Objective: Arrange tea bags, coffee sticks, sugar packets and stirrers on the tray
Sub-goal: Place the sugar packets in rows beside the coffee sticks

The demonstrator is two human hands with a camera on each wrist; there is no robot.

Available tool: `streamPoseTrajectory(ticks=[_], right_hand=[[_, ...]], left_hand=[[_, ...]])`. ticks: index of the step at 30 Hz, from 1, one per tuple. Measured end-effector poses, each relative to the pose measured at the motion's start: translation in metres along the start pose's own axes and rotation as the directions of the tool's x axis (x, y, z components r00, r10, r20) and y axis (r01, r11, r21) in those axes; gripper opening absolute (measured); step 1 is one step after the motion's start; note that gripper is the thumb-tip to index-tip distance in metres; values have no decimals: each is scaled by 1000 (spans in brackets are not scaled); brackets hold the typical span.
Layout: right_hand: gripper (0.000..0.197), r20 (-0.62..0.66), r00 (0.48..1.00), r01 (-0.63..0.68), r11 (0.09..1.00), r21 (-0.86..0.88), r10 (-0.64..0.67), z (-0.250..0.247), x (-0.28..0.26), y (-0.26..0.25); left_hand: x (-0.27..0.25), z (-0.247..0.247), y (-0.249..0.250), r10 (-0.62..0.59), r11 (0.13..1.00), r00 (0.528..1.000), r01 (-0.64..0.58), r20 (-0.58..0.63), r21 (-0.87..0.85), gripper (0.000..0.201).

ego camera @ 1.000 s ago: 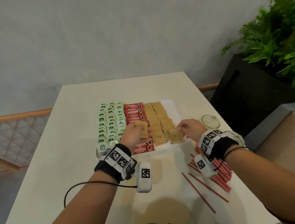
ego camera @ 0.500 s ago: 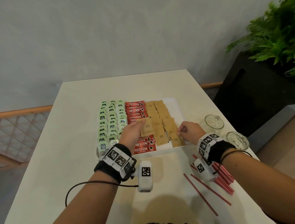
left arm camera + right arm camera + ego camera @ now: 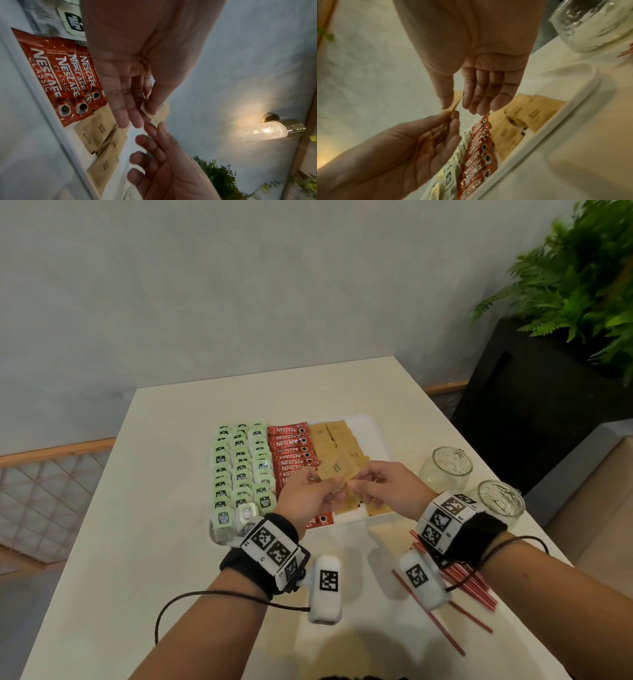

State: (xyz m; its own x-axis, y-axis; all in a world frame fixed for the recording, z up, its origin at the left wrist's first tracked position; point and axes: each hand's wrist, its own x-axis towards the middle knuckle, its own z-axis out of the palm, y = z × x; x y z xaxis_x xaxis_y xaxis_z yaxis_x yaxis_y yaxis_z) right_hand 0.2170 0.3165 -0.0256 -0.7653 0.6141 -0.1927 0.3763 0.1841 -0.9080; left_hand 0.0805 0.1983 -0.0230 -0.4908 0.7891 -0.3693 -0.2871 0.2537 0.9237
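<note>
Left hand: raised above the tray, thumb and forefinger pinched on one brown sugar packet; the other fingers extend straight beneath it.
Right hand: raised just beside the left hand, thumb and forefinger pinched on the opposite edge of the same packet; the remaining fingers extend loosely downward.
Held packet: suspended between the two hands, above the near part of the sugar columns, clear of the tray surface. In the right wrist view it shows edge-on between the two thumbs.
Tray: white, rectangular, on the tabletop, directly in front of the person.
Tea bags: green, in three columns filling the left part of the tray.
Coffee sticks: red, stacked in one column just right of the tea bags; the near end of the column lies under the left hand.
Sugar packets: brown, in two columns right of the coffee sticks, overlapping one another; near rows lie below the hands.
Tray right strip: bare white surface beside the sugar columns.
Stirrers: red, loose on the tabletop near the right wrist, outside the tray, partly hidden by the wrist camera.
Glass jars: two, on the tabletop to the right of the tray, beside the right forearm.
Plant: green, in a black planter beyond the tabletop's right edge.
</note>
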Motion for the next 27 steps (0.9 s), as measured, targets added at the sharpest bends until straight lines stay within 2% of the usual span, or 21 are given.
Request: streamPoseTrajectory(ticks=[3,7,11,14,16,18,19,21,23,27], right_hand=[[16,-40,999,24,999,25,-23,1,1,-4],[10,-50,998,33,986,163,-25,-2,1,-10],[9,-99,995,36,989,141,-22,-11,7,-9],[10,-194,981,-31,995,-97,12,-15,13,4],[11,-190,981,-83,956,-281,29,-13,14,16],[9,-167,985,-109,914,-390,46,-7,13,25],[10,-155,987,-112,901,-420,51,-3,13,28],[11,-140,988,-118,887,-446,60,2,16,33],[10,-134,988,-130,883,-451,76,7,19,34],[12,-122,988,-141,855,-498,92,15,27,37]], left_hand=[[-3,2,-2,4,998,999,-7,38,66,22],[-8,4,0,17,983,992,-40,129,177,25],[-3,0,3,102,923,988,-136,113,360,15],[7,-9,2,185,802,983,-158,12,577,15],[11,-13,-1,240,713,969,-142,-49,687,15],[13,-13,-5,301,545,948,-86,-99,834,17],[13,-12,-7,319,457,941,-47,-114,888,23],[15,-10,-14,335,345,934,-2,-121,939,37],[18,-8,-22,370,270,924,-7,-96,963,43],[24,-3,-30,452,154,892,-49,-26,987,40]])
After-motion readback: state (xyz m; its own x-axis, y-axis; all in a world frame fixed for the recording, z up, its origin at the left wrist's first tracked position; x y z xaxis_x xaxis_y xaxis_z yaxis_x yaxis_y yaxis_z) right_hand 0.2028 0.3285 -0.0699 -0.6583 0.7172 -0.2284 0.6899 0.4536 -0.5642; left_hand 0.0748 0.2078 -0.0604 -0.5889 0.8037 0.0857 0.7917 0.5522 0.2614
